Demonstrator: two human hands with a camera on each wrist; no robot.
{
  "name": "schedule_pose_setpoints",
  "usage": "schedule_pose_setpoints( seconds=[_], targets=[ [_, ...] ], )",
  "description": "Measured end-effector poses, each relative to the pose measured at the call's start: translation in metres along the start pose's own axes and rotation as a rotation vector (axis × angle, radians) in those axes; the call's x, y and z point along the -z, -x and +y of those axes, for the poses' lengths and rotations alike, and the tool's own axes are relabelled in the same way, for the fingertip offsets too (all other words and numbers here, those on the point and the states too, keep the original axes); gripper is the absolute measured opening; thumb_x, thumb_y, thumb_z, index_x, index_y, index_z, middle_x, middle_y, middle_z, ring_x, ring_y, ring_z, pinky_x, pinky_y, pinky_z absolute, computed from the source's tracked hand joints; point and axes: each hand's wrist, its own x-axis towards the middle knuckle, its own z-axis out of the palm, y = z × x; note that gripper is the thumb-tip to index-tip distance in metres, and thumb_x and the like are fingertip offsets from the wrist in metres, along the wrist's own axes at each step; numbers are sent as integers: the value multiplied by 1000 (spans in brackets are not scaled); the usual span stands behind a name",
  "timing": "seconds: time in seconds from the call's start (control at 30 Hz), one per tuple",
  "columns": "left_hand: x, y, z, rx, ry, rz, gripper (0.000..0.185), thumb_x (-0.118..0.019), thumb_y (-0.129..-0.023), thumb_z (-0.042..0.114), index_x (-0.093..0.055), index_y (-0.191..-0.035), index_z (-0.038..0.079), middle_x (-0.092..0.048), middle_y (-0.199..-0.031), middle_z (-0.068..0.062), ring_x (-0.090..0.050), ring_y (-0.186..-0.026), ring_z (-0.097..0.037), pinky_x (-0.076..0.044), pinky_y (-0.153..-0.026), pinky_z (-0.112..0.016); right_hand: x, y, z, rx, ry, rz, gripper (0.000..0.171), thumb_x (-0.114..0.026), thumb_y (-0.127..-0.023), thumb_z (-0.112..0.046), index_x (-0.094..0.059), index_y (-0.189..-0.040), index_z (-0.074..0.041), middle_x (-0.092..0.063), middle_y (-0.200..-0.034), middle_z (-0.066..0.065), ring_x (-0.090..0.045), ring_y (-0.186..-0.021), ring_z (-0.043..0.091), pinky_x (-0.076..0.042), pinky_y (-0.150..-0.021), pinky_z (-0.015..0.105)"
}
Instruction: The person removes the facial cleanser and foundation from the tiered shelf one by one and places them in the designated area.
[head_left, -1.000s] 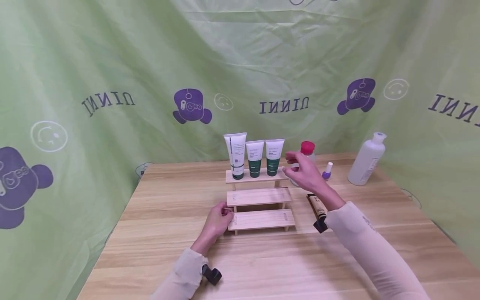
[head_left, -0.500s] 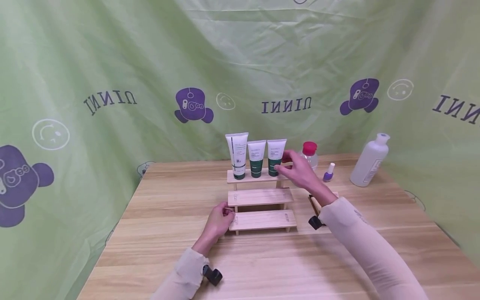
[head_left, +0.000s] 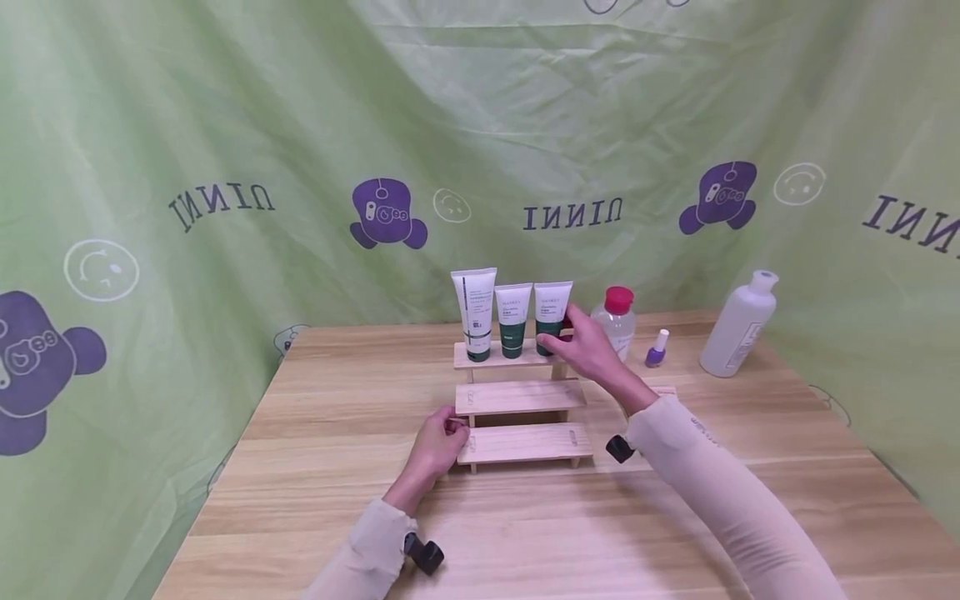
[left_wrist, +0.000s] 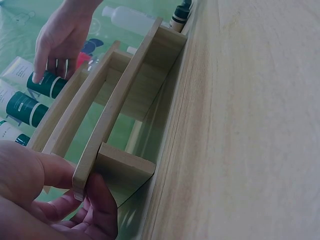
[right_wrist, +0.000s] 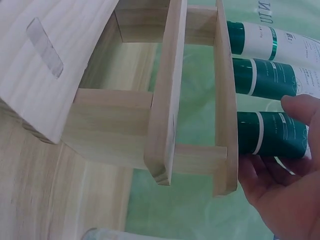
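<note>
Tubes stand in a row on the top step of the wooden rack (head_left: 517,398), and the rightmost green tube (head_left: 552,315) is the one I have in hand. My right hand (head_left: 588,348) is curled round its lower part, fingers at the front and thumb behind, as the right wrist view shows at the dark green cap end (right_wrist: 272,134). The tube stands upright, cap down, just beside the middle green tube (head_left: 513,320), with the taller white tube (head_left: 474,310) at the far left of the row.

My left hand (head_left: 438,443) pinches the left end of the rack's lowest step (left_wrist: 90,170), steadying the whole stand on the bench (head_left: 337,492).

As I judge it, I am at the settling step: the tube is on the shelf and I am squaring it up against its neighbour. The next move calls for a light release, drawing my fingers straight back so the row is not knocked over.

Beyond the rack, to its right, stand a clear bottle with a red cap (head_left: 616,317), a small purple nail polish bottle (head_left: 657,348) and a big white bottle (head_left: 737,325). The middle and lowest steps carry nothing yet.
</note>
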Motion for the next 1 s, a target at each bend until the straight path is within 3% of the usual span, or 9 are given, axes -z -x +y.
schedule_pose_setpoints(
  seconds=[0.6,1.0],
  targets=[
    [-1,1,-2,0,8,2,31,-60,-85,4,-62,-115,0,-55,-83,-5,-50,-72,-17,-43,-61,-26,0,8,2,0,14,42,48,-70,-89,-12,-47,-128,3,-60,-120,26,-60,-109,38,-52,-90,48],
    [0,-1,-2,-4,7,-2,32,-60,-86,4,-62,-118,0,-58,-87,-7,-52,-75,-19,-46,-64,-29,21,25,-7,87,15,75,47,-70,-89,-13,-48,-128,3,-61,-116,23,-61,-104,37,-55,-85,47]
  ],
)
